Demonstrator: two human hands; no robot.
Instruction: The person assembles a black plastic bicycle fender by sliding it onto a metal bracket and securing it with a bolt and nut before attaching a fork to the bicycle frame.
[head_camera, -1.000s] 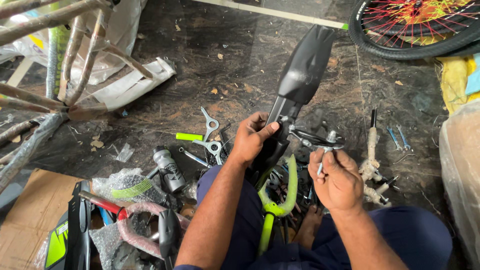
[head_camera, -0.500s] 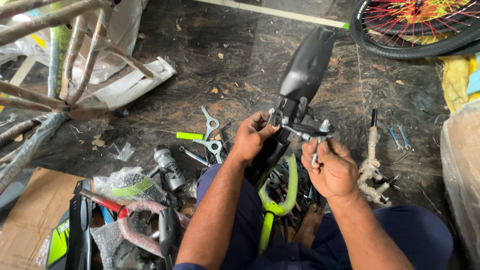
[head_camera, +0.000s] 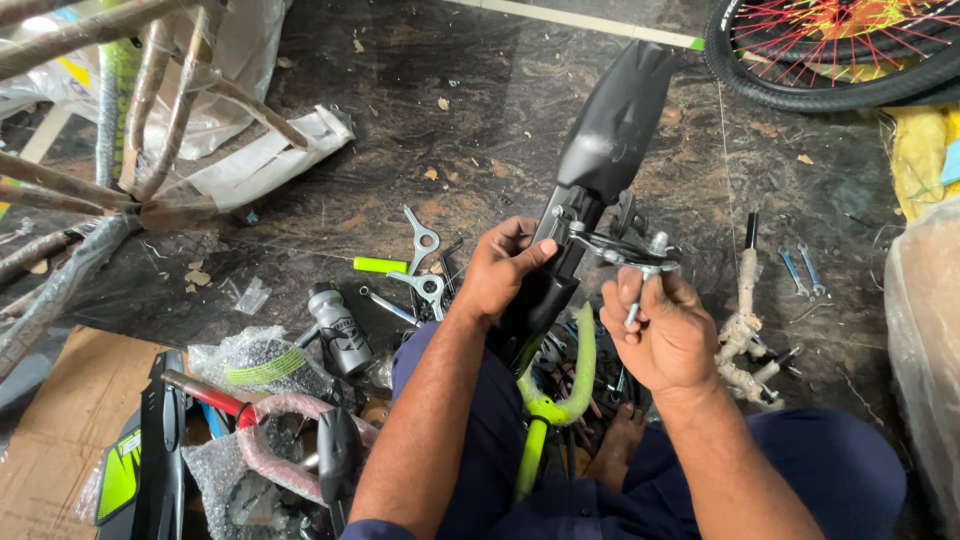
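Sitting on the dark floor, the person holds a black mudguard (head_camera: 612, 120) out in front of the knees, its broad end pointing away and its narrow end down by the legs. Their left hand (head_camera: 503, 268) is wrapped around the mudguard's lower neck, fingers closed on it just below a metal bracket (head_camera: 612, 248) that crosses the guard. Their right hand (head_camera: 662, 335) is closed too, fingertips pinched on a small bolt (head_camera: 634, 312) that hangs under the right end of that bracket; I cannot tell whether the bolt is threaded in.

Below both hands, between the legs, a lime-green fork (head_camera: 548, 400) stands tilted. Left of the left hand lie flat spanners (head_camera: 424, 262) and a green-handled tool (head_camera: 380, 265), and nearer the person a grey water bottle (head_camera: 338, 328) beside bubble-wrapped parts (head_camera: 262, 365). Right of the right hand a wrapped stem (head_camera: 742, 320) lies on the floor, with two small wrenches (head_camera: 798, 270) beyond it. Far ahead of the right hand, a bicycle wheel (head_camera: 830, 50) with red spokes lies at the edge.
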